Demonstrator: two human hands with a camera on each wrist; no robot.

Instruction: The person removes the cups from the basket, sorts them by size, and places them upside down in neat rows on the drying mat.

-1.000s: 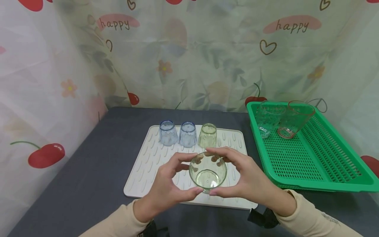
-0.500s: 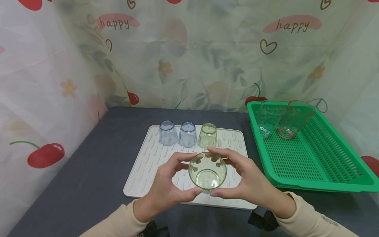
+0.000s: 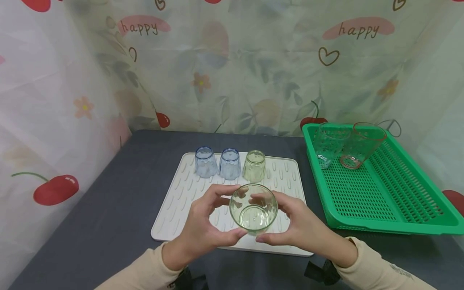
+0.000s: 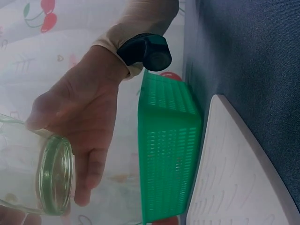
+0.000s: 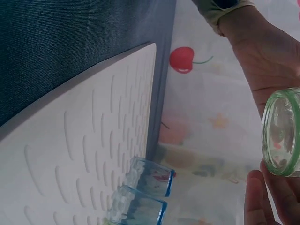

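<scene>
Head camera, far left: from where I stand, a printed cloth (image 3: 47, 121) hangs beside the dark table (image 3: 108, 193). Next comes the left hand (image 3: 203, 221), thumb set apart from its fingers, bent around the near and far sides of a green-tinted glass (image 3: 253, 219). Below, a black wrist device (image 3: 188, 280) runs off the bottom edge. Under the hands lies a white mat (image 3: 174, 213), partly hidden; at its back stand a first blue glass (image 3: 206, 163), a second blue glass (image 3: 230, 164) and a pale green glass (image 3: 254, 167), in a row. The green-tinted glass is mouth up, clear of the mat, between both hands. On its other side the right hand (image 3: 304, 221) curves round, thumb low at the front, a finger showing through from behind; I can't make out which fingertips touch. Seen from the left wrist, fingers at the lower-left corner are cut off. Far right, a green basket (image 3: 391, 226) holds a clear glass (image 3: 330, 145) and a red-rimmed glass (image 3: 362, 145); they overlap, so whether they touch I can't tell.
</scene>
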